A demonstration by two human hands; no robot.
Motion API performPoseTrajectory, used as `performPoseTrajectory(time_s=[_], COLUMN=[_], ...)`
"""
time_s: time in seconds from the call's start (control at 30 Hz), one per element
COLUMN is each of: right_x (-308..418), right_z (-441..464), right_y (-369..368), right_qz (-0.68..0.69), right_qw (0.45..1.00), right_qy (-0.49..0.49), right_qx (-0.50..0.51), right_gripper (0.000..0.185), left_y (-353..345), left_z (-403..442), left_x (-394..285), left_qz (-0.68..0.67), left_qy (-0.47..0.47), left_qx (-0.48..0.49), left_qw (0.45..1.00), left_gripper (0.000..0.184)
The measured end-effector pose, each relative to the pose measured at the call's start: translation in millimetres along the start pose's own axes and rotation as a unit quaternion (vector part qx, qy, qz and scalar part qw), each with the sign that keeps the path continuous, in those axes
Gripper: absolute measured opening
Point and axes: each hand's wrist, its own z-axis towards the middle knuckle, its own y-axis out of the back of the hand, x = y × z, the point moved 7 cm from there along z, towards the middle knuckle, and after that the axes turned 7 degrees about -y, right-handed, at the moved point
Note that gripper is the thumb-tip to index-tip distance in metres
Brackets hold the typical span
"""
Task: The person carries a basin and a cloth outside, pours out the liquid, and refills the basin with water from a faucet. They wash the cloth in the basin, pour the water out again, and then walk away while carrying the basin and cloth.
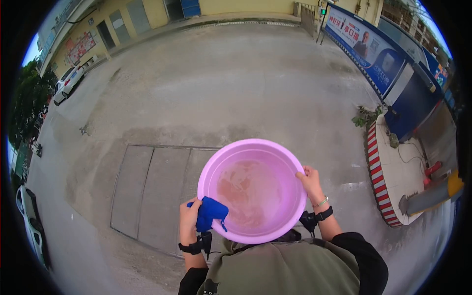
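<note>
A pink basin [291, 194], murky water [246, 189] in its bottom, hangs above the pavement [236, 88]; I can see the right grip [309, 183] clasping its rim from one side, the left grip [188, 216] clutching a blue cloth [211, 211] at the opposite edge.

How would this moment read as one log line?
left hand: holding blue cloth | right hand: gripping pink basin by rim | basin contents: brownish liquid

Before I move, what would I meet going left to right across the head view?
Lower-left parked car → upper-left white car → left hand holding a blue cloth → pink basin → right hand on its rim → red-and-white striped kerb.
</note>
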Motion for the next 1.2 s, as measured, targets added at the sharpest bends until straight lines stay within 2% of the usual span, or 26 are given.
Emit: performPoseTrajectory(time_s=[0.1,0.3,0.37,0.47,0.6,0.67,0.8,0.87,1.0,1.03,1.2], right_x=[23,29,39,59,117,143,155,153,161,160,193], right_z=[35,162,201,246,312,341,424,466,534,552,634], right_y=[-22,-80,-100,-120,-155,-166,-195,-210,-245,-255,-269], right_qz=[0.009,0.006,0.002,-0.049,0.008,-0.042,-0.031,-0.04,-0.08,-0.056,-0.04], right_qw=[0.999,1.0,1.0,0.999,1.0,0.999,0.999,0.999,0.997,0.998,0.998], right_qy=[-0.04,-0.014,-0.004,0.01,-0.02,0.029,0.024,0.018,0.007,0.003,-0.001], right_qx=[-0.018,-0.012,-0.028,-0.022,0.004,0.007,0.018,0.0,-0.007,-0.015,-0.039], right_gripper=[0.01,0.008,0.008,0.009,0.01,0.012,0.013,0.013,0.013,0.013,0.012], left_y=[-7,-21,-16,-30,-36,-47,-64,-69,-72,-71,-110], left_z=[52,189,231,264,340,366,447,491,590,619,705], left_x=[-20,-45,-42,-67,-103,-121,-127,-125,-126,-126,-145], left_qz=[0.013,-0.002,0.054,0.034,0.041,0.025,0.006,-0.007,0.006,0.049,-0.014], left_qy=[0.004,-0.001,0.003,0.022,0.02,0.024,0.026,0.035,0.052,0.037,0.05], left_qx=[0.01,0.039,0.017,-0.027,-0.014,0.0,0.01,-0.017,-0.005,-0.009,0.02], left_qw=[1.0,0.999,0.998,0.999,0.999,0.999,1.0,0.999,0.999,0.998,0.998], left_gripper=[0.026,0.026,0.026,0.024,0.024,0.026,0.027,0.027,0.028,0.027,0.027])
